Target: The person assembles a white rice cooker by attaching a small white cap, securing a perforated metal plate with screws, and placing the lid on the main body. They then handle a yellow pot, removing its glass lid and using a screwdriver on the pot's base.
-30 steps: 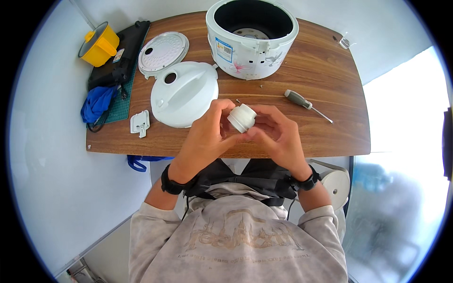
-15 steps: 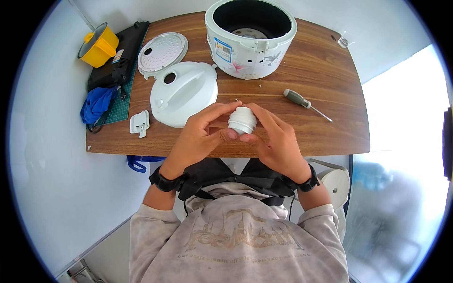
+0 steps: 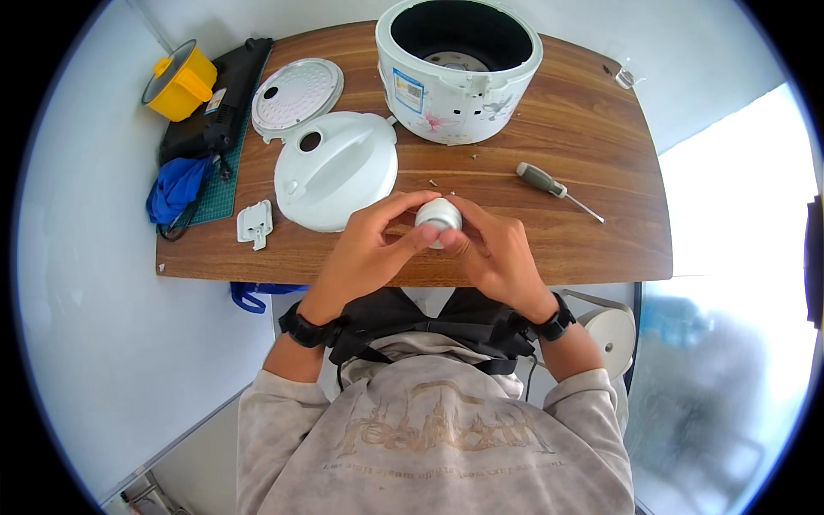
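Between my two hands, above the near edge of the table, is a small round white plastic part (image 3: 439,214) with ridged rings, perhaps a steam valve. My left hand (image 3: 384,234) grips it from the left with thumb and fingertips. From the other side my right hand (image 3: 491,246) pinches it in the same way, its thumb close to the left one. The fingers cover much of its sides. Beyond the hands lies a domed white lid (image 3: 343,176) with a round hole. Behind that is a dotted inner lid plate (image 3: 296,93).
A rice cooker body (image 3: 455,107), open on top, stands at the back. To the right lies a grey-handled screwdriver (image 3: 542,180); small screws (image 3: 433,183) are scattered nearby. At left are a white plastic bracket (image 3: 255,225), blue cloth (image 3: 178,186), black device (image 3: 206,124) and yellow pot (image 3: 184,90).
The white part has been tilted in my fingers, so its ridged side shows less and a rounded end faces up. My hands have shifted slightly left.
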A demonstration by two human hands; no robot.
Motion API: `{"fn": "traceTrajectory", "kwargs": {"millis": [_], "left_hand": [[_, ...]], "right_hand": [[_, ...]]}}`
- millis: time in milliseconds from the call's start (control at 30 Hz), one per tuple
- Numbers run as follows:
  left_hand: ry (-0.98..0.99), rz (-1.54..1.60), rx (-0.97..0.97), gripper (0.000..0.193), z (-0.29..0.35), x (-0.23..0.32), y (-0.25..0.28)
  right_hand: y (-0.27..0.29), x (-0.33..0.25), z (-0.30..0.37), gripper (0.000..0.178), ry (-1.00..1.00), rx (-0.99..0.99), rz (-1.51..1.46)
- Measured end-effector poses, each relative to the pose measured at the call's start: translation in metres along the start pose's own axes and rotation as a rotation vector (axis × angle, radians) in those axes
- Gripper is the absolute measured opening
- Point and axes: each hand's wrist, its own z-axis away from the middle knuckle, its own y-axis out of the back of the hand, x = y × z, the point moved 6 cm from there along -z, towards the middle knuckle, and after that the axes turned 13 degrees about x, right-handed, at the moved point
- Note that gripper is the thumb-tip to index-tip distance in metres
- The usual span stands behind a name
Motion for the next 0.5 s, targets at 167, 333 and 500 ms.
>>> {"fn": "traceTrajectory", "kwargs": {"millis": [167,333,500], "left_hand": [[0.126,0.048,0.012,0.045,-0.013,-0.033,-0.005],[0.182,0.034,0.064,0.038,-0.026,-0.048,-0.003],[0.217,-0.025,0.046,0.034,-0.036,-0.049,-0.008]], "right_hand": [[0.003,0.024,-0.012,0.043,-0.064,-0.07,0.137],[0.003,0.012,-0.013,0.043,0.08,-0.003,0.224],[-0.002,0.012,-0.018,0.041,0.271,0.011,0.398]]}}
